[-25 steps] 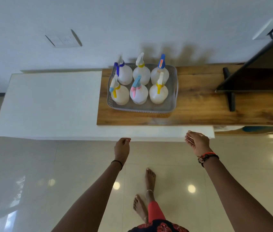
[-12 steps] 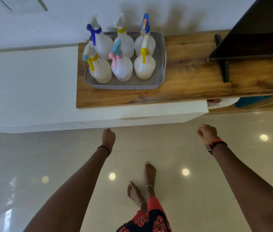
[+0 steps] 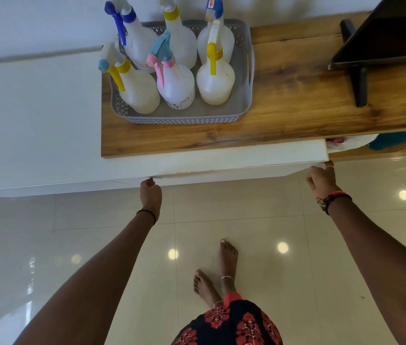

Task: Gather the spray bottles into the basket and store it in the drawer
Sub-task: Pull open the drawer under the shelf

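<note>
While basket point(image 3: 243, 70) sits above, both hands (curled) touch drawer point(image 3: 221, 159).

A wooden shelf point(image 3: 296, 100) tops a white cabinet point(image 3: 35, 120) against a pale wall point(image 3: 35, 21); below the cabinet, glossy floor tiles point(image 3: 246, 207) mirror round lights.
</note>
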Available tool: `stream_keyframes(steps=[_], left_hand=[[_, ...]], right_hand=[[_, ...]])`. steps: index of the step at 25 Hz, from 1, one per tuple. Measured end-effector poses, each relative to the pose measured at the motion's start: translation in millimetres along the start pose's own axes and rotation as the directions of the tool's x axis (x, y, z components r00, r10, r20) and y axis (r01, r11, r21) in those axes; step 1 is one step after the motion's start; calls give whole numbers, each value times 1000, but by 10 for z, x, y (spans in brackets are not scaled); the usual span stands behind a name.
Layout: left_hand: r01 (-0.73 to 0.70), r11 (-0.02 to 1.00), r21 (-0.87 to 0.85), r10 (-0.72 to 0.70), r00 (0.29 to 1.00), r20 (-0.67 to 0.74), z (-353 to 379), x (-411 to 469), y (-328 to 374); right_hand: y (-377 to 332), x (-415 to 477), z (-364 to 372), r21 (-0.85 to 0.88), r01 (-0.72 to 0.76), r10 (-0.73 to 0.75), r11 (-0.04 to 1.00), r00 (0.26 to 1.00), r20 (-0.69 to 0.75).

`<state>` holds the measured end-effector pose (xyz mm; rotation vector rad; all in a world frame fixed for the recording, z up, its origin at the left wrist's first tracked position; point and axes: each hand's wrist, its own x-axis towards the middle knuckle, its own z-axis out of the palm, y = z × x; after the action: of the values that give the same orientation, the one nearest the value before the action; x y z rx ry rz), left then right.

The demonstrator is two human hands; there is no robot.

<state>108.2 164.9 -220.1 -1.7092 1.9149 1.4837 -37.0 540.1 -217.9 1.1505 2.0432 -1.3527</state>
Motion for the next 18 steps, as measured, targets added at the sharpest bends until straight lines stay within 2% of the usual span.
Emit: stream_keyframes(steps=[7,8,10,12,14,16,18], left_hand=[[-14,1000,-21,15,1000,14,85,-253,-42],[-46,999,14,46,999,23,102,-311,-55],[-195,963,185,192,981,35,136,-425,-115],[-392,857,335,399,916,52,152,-542,-199],[-552,697,458,572,813,109,161,-630,-260],[-640,512,573,653,723,224,175,-659,-295],[-650,324,687,619,695,366,182,-650,-334]], right_hand=[[74,-14,-119,-339,155,-162,928,987,9],[81,-6,-140,-370,175,-182,912,983,18],[110,21,-174,-433,199,-209,879,978,25],[168,25,-210,-476,218,-229,852,973,36],[247,5,-251,-492,227,-234,841,971,49],[294,-16,-287,-513,235,-244,825,968,51],[305,-36,-317,-570,238,-250,787,967,58]])
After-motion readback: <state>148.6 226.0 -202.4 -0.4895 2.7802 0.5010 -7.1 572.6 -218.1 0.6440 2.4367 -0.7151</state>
